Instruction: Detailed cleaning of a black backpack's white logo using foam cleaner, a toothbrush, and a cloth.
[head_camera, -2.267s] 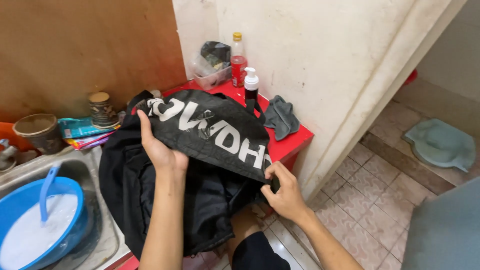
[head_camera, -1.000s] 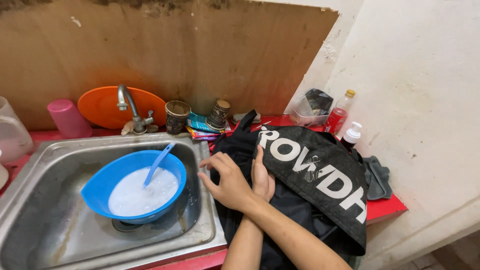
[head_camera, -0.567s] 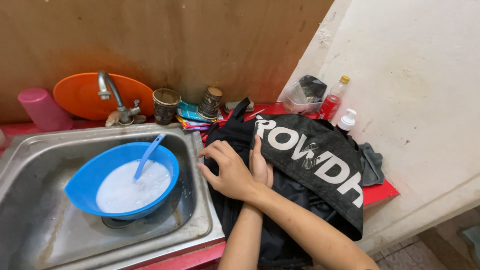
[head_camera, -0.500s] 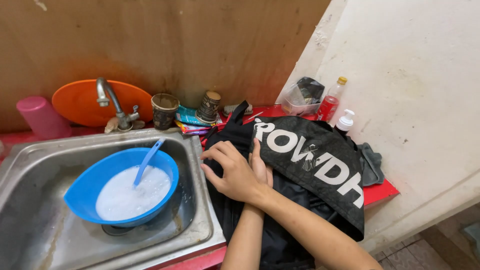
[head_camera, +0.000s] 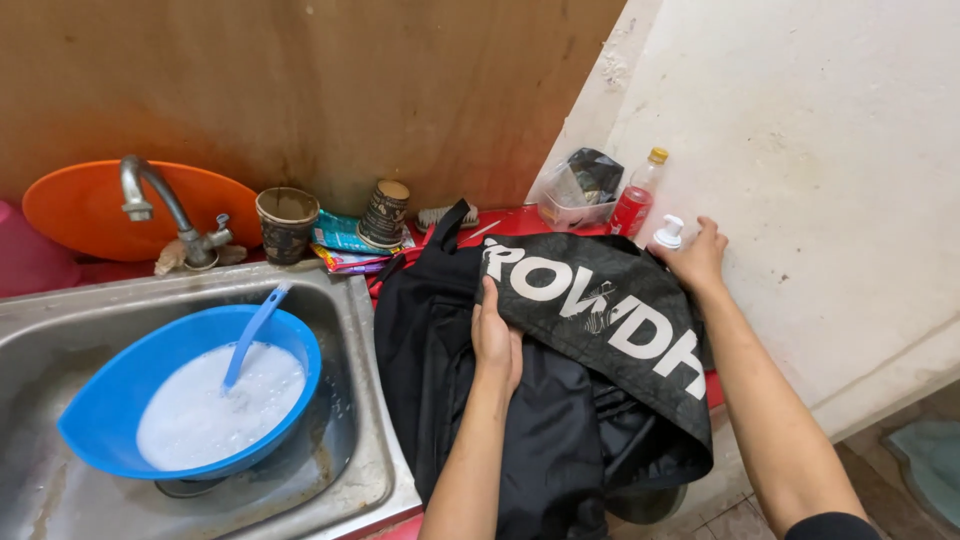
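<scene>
Black fabric backpack with white lettering (head_camera: 560, 380) lies on the red table (head_camera: 520, 222) beside the steel sink (head_camera: 350, 470), left hand (head_camera: 497, 340) pressing flat, fingers together; right hand (head_camera: 697, 258), fingers loosely open, touches the white pump bottle (head_camera: 668, 233), best steadied upright.

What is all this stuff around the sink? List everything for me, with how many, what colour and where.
backpack: one, black with white lettering, on the counter right of the sink
sink: one, steel, at left
basin: one, blue, in the sink, holding white soapy water
blue handle: one, standing in the basin
tap: one, metal, behind the sink
orange plate: one, leaning on the back wall
cups: two, dark and stained, behind the sink
red bottle: one, yellow cap, by the white wall
pump bottle: one, white top, beside the red bottle
left hand: flat on the backpack
right hand: at the pump bottle, on the backpack's far edge
</scene>
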